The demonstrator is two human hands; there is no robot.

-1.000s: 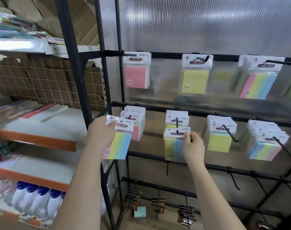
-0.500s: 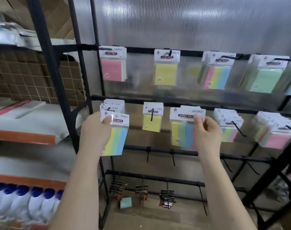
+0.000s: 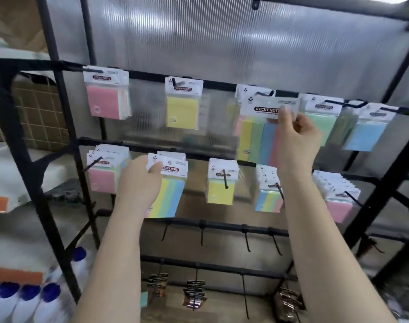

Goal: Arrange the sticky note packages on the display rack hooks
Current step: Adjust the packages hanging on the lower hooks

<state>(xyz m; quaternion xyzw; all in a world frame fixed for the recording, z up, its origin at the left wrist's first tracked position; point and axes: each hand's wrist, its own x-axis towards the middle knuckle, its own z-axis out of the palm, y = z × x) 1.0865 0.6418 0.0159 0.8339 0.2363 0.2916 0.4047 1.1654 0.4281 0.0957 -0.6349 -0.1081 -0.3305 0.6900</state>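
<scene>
Head view. Right hand (image 3: 296, 134), right of centre: pinches the white header card of a striped sticky note package (image 3: 259, 136), held up at the top rail of the black display rack (image 3: 59, 141), over a hung pack. Left hand (image 3: 140, 178), centre left: grips the header of a second striped package (image 3: 169, 197) at the middle row. Pink pack (image 3: 104, 102), upper left, and yellow pack (image 3: 182, 110) beside it hang on top-row hooks.
</scene>
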